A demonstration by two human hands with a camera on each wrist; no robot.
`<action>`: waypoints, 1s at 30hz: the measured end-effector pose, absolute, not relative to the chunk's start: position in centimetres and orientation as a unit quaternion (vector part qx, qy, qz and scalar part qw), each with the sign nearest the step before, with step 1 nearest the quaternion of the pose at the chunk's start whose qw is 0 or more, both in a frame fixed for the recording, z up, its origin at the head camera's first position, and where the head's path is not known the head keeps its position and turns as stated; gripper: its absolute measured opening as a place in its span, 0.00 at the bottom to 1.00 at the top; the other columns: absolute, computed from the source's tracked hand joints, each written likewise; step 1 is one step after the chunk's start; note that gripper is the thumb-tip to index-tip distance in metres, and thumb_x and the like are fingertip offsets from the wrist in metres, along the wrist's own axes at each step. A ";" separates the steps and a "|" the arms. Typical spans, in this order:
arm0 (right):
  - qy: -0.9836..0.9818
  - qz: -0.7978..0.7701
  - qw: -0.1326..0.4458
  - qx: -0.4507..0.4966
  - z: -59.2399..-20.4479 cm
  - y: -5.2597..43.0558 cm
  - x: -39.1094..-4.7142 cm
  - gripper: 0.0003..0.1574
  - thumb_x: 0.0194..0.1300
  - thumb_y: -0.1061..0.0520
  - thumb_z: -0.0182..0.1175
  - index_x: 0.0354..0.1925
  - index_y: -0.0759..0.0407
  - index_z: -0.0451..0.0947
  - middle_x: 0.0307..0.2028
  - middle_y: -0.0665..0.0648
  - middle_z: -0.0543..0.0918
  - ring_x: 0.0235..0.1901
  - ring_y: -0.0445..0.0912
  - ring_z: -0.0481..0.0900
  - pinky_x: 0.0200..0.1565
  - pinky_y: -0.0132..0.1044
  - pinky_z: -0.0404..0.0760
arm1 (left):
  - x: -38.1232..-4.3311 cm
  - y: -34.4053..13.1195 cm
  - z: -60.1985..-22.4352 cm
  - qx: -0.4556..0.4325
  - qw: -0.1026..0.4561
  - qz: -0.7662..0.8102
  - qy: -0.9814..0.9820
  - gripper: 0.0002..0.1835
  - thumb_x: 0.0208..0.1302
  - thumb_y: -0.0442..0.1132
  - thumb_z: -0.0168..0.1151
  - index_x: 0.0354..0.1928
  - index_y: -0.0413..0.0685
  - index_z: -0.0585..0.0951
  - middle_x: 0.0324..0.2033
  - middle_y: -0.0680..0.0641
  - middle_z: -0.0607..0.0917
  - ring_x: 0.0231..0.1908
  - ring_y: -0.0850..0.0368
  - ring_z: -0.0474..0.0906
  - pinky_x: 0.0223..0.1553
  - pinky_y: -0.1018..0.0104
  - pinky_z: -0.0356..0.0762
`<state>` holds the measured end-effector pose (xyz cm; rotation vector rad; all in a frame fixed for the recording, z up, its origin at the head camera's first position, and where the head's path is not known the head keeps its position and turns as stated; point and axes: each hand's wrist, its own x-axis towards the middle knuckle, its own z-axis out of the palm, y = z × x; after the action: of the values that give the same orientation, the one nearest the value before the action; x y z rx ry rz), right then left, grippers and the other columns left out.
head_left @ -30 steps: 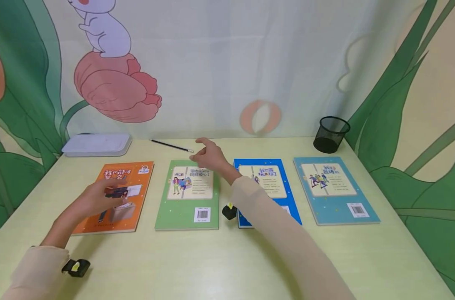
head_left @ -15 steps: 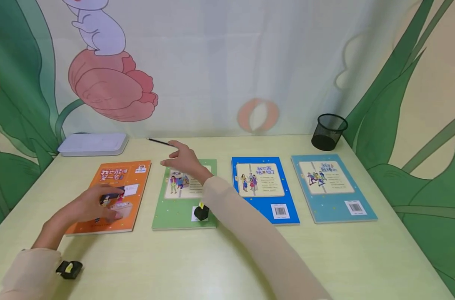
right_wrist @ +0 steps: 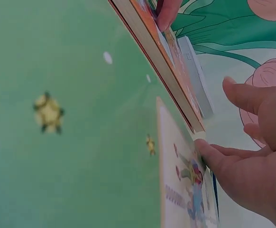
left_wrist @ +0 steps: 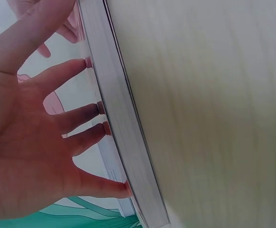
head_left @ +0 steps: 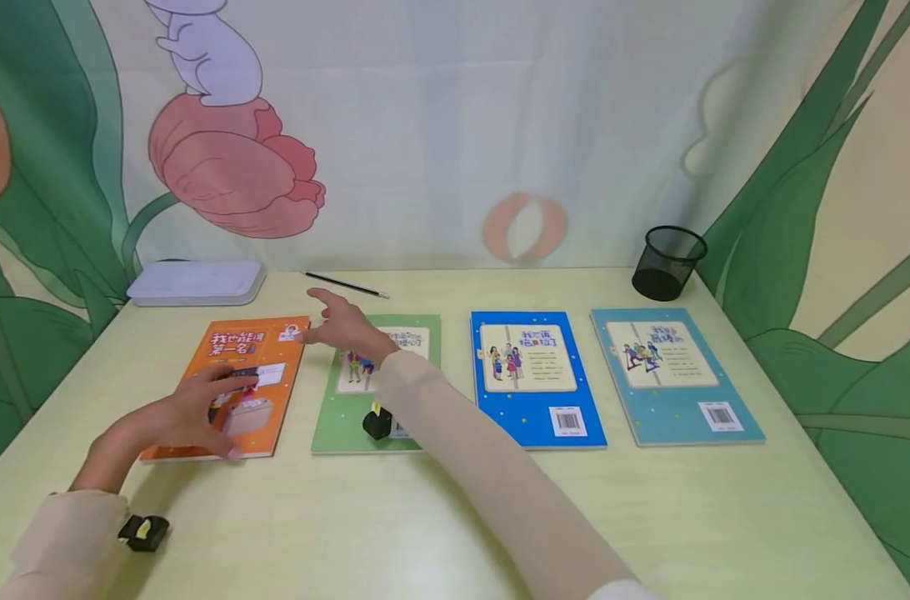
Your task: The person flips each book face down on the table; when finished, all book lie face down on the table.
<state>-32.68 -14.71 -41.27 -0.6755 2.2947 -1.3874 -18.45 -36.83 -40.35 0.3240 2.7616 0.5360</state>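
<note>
The orange book [head_left: 271,396] lies at the left of the table, with my left hand [head_left: 188,412] over its cover. In the left wrist view its fingers are spread and the fingertips touch the cover, above the book's page edge [left_wrist: 121,114]. My right hand [head_left: 350,329] reaches over the top of the green book [head_left: 335,433], its fingers pointing left toward the orange book's upper right corner. In the right wrist view the right hand [right_wrist: 256,166] holds nothing; whether a fingertip touches the orange book [right_wrist: 157,57] I cannot tell.
A blue book [head_left: 530,417] and a teal book [head_left: 672,425] lie to the right. Behind are a pale pencil case [head_left: 196,283], a black pencil [head_left: 346,284] and a black mesh pen holder [head_left: 665,262]. A printed curtain [head_left: 410,150] borders the table's back.
My right hand has moved left and down, from beside the pencil toward the orange book. My left hand has lowered slightly over the orange book, its thumb now nearer the book's front edge.
</note>
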 end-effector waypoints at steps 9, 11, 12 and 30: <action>0.818 -0.482 0.200 -0.241 -41.4 -15.8 -32.8 0.50 0.66 0.56 0.67 0.78 0.43 0.53 0.75 0.57 0.64 0.73 0.52 0.64 0.68 0.46 0.72 | -18.1 -36.6 -40.3 0.119 0.152 0.171 0.966 0.60 0.38 0.55 0.83 0.73 0.42 0.63 0.70 0.25 0.53 0.65 0.22 0.50 0.56 0.19 0.62; 0.822 -0.478 0.199 -0.236 -41.7 -16.1 -32.9 0.50 0.66 0.55 0.67 0.78 0.42 0.53 0.74 0.56 0.66 0.72 0.52 0.66 0.67 0.46 0.73 | -18.1 -36.6 -40.2 0.117 0.155 0.174 0.965 0.60 0.38 0.55 0.83 0.73 0.42 0.62 0.71 0.25 0.52 0.66 0.21 0.49 0.56 0.18 0.61; 0.824 -0.477 0.197 -0.234 -41.8 -16.3 -33.0 0.50 0.66 0.54 0.67 0.78 0.41 0.53 0.73 0.56 0.67 0.72 0.51 0.67 0.67 0.46 0.73 | -18.1 -36.6 -40.2 0.115 0.158 0.175 0.965 0.60 0.38 0.55 0.83 0.73 0.43 0.62 0.71 0.26 0.52 0.67 0.21 0.48 0.57 0.18 0.60; 0.855 -0.450 0.172 -0.190 -41.8 -18.5 -33.0 0.49 0.64 0.53 0.69 0.76 0.40 0.57 0.72 0.52 0.69 0.69 0.51 0.70 0.66 0.48 0.74 | -18.2 -36.9 -40.6 0.116 0.149 0.168 0.968 0.60 0.36 0.57 0.83 0.72 0.44 0.64 0.70 0.26 0.53 0.66 0.22 0.50 0.57 0.19 0.61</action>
<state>-33.01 -18.48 -41.82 -0.5385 2.4277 -1.2769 -18.24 -36.86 -40.56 0.3346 2.7813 0.4829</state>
